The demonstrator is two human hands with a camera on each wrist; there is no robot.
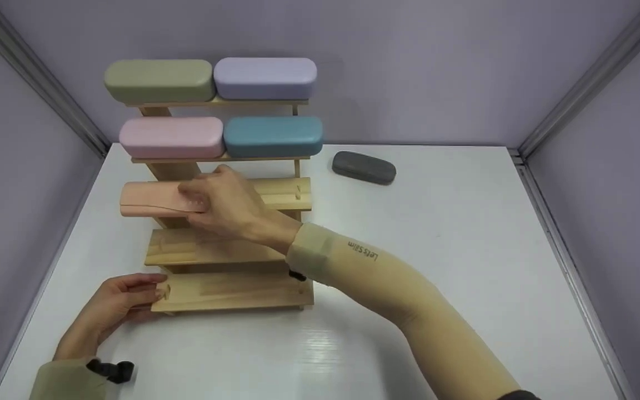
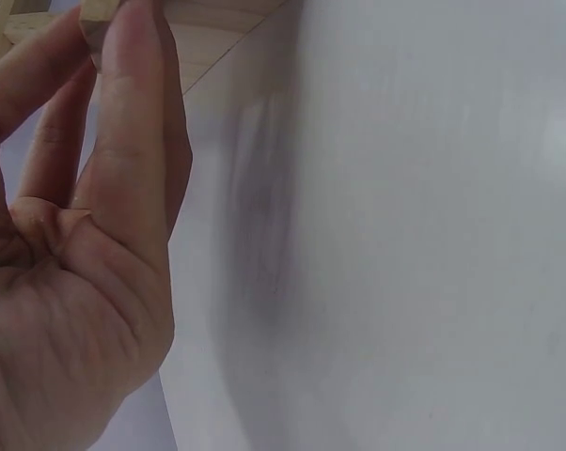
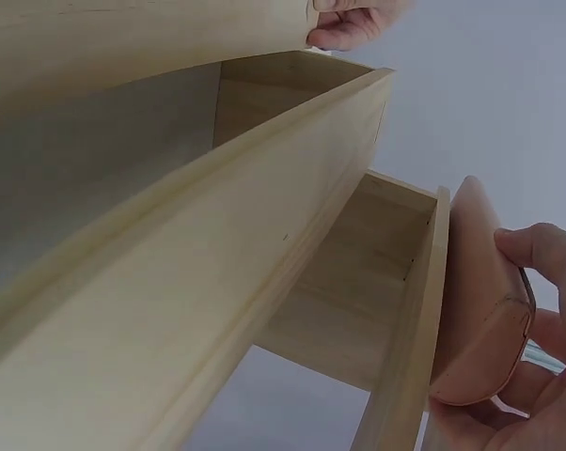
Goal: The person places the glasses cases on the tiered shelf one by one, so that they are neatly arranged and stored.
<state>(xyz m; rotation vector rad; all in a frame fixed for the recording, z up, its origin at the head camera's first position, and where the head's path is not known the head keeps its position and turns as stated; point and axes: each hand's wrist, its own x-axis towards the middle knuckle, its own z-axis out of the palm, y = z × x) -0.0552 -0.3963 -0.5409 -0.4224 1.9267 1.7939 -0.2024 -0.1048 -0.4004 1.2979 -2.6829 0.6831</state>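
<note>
A peach glasses case (image 1: 150, 199) lies along the left part of the third tier of a stepped wooden rack (image 1: 236, 291). My right hand (image 1: 228, 203) grips its right end, thumb on one side and fingers on the other. In the right wrist view the case (image 3: 480, 282) sits against the tier's wooden edge, a dark seam along its side. Down at the lowest tier, my left hand (image 1: 111, 305) pinches the rack's left end. The left wrist view shows the thumb and fingers (image 2: 133, 122) closed on a wooden corner.
Green (image 1: 159, 80) and lavender (image 1: 265, 79) cases fill the top tier; pink (image 1: 173, 137) and teal (image 1: 273, 136) cases fill the second. A dark grey case (image 1: 364, 168) lies on the white table (image 1: 442, 250), right of the rack. Walls enclose the back and sides.
</note>
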